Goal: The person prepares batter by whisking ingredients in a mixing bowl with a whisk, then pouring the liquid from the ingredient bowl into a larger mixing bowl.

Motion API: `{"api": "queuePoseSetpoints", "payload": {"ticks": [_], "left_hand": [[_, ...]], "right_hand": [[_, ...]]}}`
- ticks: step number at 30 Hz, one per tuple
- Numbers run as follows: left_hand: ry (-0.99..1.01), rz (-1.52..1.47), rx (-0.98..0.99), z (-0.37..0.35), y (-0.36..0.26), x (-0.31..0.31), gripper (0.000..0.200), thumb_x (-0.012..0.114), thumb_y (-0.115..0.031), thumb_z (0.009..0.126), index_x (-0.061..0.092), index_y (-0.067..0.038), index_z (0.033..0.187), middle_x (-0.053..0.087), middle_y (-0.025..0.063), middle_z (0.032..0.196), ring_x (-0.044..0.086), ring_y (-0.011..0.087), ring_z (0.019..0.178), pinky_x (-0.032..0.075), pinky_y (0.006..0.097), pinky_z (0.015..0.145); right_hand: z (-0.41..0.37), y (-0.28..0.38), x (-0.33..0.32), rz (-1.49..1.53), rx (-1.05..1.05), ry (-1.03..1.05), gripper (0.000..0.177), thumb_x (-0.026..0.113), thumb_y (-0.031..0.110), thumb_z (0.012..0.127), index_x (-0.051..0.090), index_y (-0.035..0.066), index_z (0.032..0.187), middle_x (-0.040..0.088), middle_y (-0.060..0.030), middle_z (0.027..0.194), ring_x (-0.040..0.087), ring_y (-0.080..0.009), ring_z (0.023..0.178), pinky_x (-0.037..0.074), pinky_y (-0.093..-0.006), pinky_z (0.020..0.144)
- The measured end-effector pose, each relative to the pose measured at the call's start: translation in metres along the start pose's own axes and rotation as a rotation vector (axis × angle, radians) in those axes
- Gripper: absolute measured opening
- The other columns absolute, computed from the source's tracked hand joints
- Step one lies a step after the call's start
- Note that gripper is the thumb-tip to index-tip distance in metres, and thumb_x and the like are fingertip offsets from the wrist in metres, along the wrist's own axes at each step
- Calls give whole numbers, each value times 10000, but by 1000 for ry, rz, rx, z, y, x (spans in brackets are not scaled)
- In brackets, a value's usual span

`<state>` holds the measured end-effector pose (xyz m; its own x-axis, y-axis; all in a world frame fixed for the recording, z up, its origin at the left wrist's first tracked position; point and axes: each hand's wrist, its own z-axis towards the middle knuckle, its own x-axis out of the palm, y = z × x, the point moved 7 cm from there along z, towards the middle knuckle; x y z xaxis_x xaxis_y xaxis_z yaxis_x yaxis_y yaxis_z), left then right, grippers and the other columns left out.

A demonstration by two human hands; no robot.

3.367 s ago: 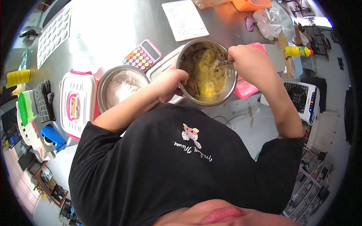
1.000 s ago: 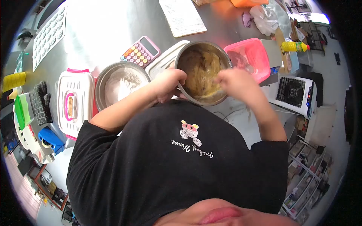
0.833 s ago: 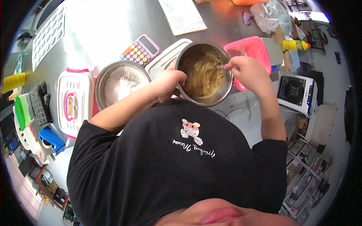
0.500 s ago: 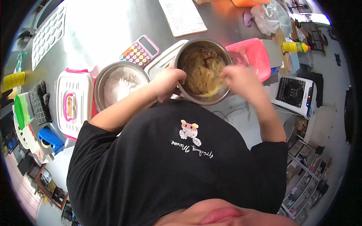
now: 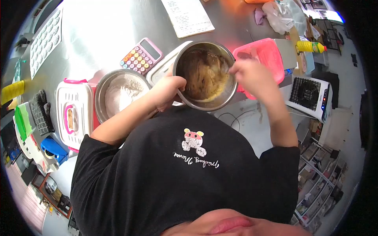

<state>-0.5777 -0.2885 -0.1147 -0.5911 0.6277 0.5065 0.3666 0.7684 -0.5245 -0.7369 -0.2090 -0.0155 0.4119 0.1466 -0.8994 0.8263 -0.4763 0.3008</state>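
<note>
A steel mixing bowl (image 5: pixel 205 103) leans towards me, with a brownish-yellow batter (image 5: pixel 208 78) smeared inside it. My left hand (image 5: pixel 169 91) is closed on the bowl's near left rim, thumb over the edge. Over the right rim, my right hand (image 5: pixel 252 74) is closed in a grip. Whatever it holds reaches into the bowl and is too hidden and blurred to name. Left of my left forearm stands a second steel bowl (image 5: pixel 103 103) with white powder (image 5: pixel 124 91), like flour, in it.
Behind the bowls lie a pink calculator (image 5: pixel 141 56) and a written sheet (image 5: pixel 187 17). A pink plastic basin (image 5: pixel 275 59) sits to the right, near a yellow bottle (image 5: pixel 311 47). A white lidded box (image 5: pixel 74 112) with pink clasps stands at the left.
The mixing bowl tips more towards me and has shifted slightly left with my left hand. My right hand has moved a little up, and the batter has a different shape.
</note>
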Motion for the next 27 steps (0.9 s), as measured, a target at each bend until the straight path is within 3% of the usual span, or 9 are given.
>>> {"api": "queuePoseSetpoints", "payload": {"ticks": [3,7,11,16,18,20,23,26,27], "left_hand": [[-77,-8,33,7,-4,-9,220,437,10,654,470,8,871,468,73,683,542,196,516,503,343,454],[-92,78,40,8,-4,-6,208,446,-4,657,481,-10,862,466,69,670,536,180,521,492,320,475],[-83,54,5,8,-10,0,207,450,-7,660,482,1,864,482,82,696,542,171,578,486,308,502],[-42,25,29,16,0,-1,178,450,-21,668,482,14,839,491,79,685,515,159,561,480,311,507],[-58,-21,44,21,1,-7,166,450,-26,670,482,16,828,490,77,679,502,154,550,475,310,508],[-24,95,86,29,7,-14,158,449,-28,672,480,16,820,490,73,690,486,149,541,470,309,513],[-75,131,76,16,-4,-9,169,448,-28,671,480,10,833,480,69,700,495,154,555,471,310,518],[-110,43,66,18,-7,-10,186,449,-23,668,475,9,850,468,62,690,507,158,572,477,311,519],[-115,43,66,19,-8,-12,186,449,-23,668,475,9,850,468,62,690,507,158,572,477,311,519]], "right_hand": [[-19,29,35,-96,-192,315,158,516,52,712,628,43,823,616,-130,778,602,-269,758,467,-370,676],[4,-14,-1,33,9,45,168,496,116,720,631,69,810,613,-154,771,602,-298,762,470,-412,671],[-16,29,29,-114,-225,345,174,486,96,721,623,49,816,612,-149,768,603,-291,760,473,-400,668],[15,-19,4,12,2,71,126,552,72,692,625,61,795,612,-112,739,598,-278,725,466,-381,646],[-1,17,32,-81,-232,309,155,496,85,712,627,33,778,611,-150,736,604,-295,718,473,-398,661],[1,21,27,-174,-195,391,156,495,84,711,625,34,780,609,-151,733,602,-292,717,471,-397,672],[24,-16,-1,55,-5,54,148,501,98,702,622,56,777,607,-161,733,602,-308,717,470,-409,655],[2,24,36,-148,-226,390,142,522,60,719,623,25,813,618,-136,763,608,-266,725,470,-358,645],[-2,33,27,-110,-278,321,182,490,73,706,631,61,820,606,-159,734,606,-288,714,468,-393,642]]}}
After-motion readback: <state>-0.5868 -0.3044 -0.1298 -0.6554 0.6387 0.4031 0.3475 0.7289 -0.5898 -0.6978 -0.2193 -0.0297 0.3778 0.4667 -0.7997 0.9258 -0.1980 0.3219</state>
